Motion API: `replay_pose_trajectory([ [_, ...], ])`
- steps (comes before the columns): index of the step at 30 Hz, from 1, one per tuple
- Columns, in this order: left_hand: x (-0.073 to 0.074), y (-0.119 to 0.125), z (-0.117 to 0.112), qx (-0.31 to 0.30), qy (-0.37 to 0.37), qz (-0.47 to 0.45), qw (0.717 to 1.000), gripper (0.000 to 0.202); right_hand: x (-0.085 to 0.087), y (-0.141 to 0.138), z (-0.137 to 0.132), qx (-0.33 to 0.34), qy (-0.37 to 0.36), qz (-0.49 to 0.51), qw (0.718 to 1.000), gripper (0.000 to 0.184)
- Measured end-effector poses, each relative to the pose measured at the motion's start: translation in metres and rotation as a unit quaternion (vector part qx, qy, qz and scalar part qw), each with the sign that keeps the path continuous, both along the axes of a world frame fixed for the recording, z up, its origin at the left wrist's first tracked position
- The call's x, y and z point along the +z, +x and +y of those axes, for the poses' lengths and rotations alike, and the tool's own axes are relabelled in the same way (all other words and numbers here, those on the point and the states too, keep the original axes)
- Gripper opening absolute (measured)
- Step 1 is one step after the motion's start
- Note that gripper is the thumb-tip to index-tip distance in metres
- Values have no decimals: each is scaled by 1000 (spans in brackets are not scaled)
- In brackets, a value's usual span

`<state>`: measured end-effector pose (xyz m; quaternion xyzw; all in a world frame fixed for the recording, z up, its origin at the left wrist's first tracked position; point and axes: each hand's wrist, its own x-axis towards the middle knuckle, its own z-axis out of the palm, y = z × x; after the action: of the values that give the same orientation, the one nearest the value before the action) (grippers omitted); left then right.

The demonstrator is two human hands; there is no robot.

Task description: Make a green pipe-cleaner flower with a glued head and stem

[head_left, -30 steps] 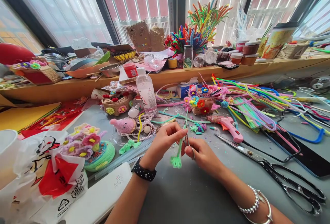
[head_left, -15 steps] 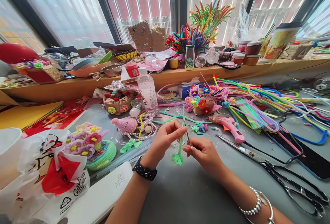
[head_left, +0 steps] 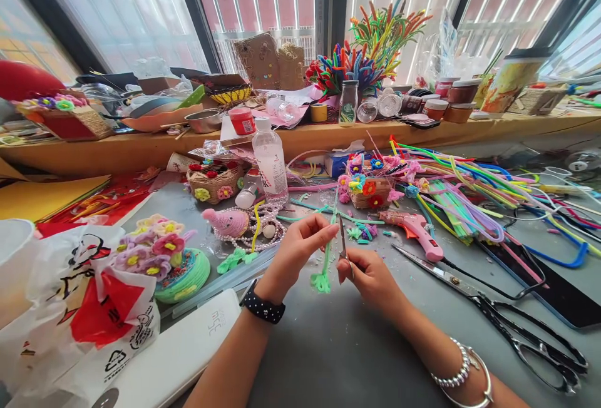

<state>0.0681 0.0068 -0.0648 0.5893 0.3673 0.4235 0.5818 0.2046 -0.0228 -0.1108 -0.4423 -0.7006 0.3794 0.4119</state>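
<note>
Above the middle of the grey table, my left hand point(head_left: 305, 239) pinches a light green pipe cleaner point(head_left: 327, 258). Its thin end points up past my fingers, and a looped green clump hangs at the bottom. My right hand point(head_left: 370, 276) is closed around small scissors point(head_left: 343, 239), blades upward, just right of the pipe cleaner. Fingers partly hide the scissors' handles. Green and purple scraps point(head_left: 361, 233) lie on the table beyond my hands. A pink glue gun point(head_left: 417, 236) rests to the right of them.
Large black-handled scissors point(head_left: 498, 314) lie at right beside a dark phone point(head_left: 563, 295). Loose pipe cleaners point(head_left: 469, 183) spread behind. A plastic bottle point(head_left: 270, 164) stands behind my left hand. At left are a flower pot craft point(head_left: 188, 276), a plastic bag point(head_left: 113, 314) and a white device point(head_left: 188, 351).
The small scissors now stand more upright, with their blades showing broader next to the pipe cleaner. The green clump has shifted slightly up and left. Both hands keep their hold.
</note>
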Motion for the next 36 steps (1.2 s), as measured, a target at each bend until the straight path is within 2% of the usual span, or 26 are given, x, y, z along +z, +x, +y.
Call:
replay_pose_trajectory([
  [6, 1, 3, -1, -2, 1, 11, 1000, 26, 4, -1, -2, 39, -11, 7, 999, 58],
  [17, 3, 5, -2, -4, -3, 15, 1000, 24, 4, 2, -3, 59, -8, 12, 998, 58],
  [24, 1, 5, -4, -32, 3, 28, 999, 21, 4, 3, -3, 70, 3, 7, 998, 58],
  [36, 3, 3, -3, -35, -10, 7, 999, 20, 6, 1, -3, 9, 26, -12, 1000, 54],
])
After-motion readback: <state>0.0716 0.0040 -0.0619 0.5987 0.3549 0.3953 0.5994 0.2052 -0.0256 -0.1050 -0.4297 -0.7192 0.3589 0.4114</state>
